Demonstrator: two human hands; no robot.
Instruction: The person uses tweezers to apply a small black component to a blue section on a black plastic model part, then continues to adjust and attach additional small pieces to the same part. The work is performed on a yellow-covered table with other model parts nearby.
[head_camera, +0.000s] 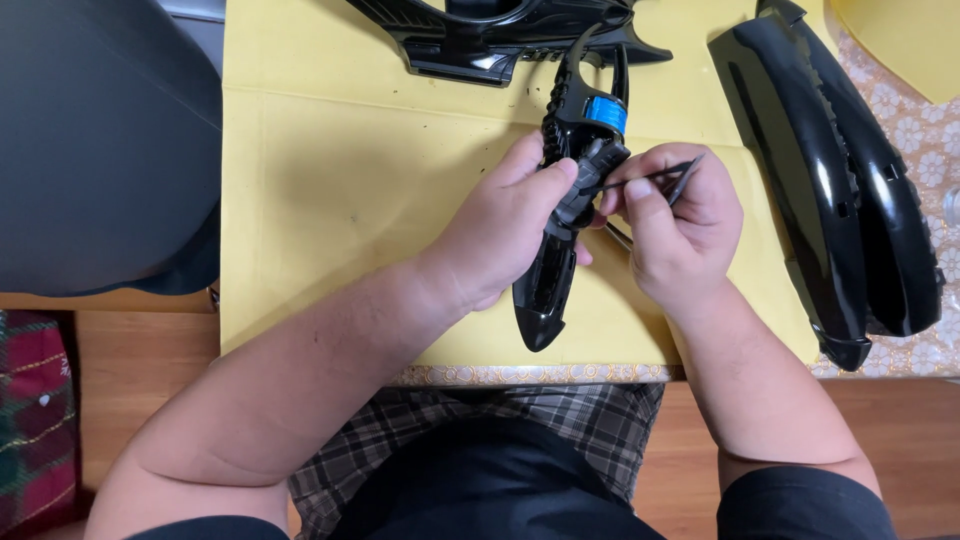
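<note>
Two hands are engaged: left hand (510, 225) is clamped around a glossy black plastic handle part (565, 200), steadied above the yellow-covered surface (340, 180); right hand (675, 225) pinches a thin dark pointed tool (668, 177) against it for precision.

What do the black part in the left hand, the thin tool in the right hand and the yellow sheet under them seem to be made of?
Black part: looks like glossy moulded plastic, with bright reflections on its curved shell.
Thin tool: dark and slender, possibly metal; too thin to be sure.
Yellow sheet: matte, probably paper or thin card, with a straight crease and small dark specks.
</note>
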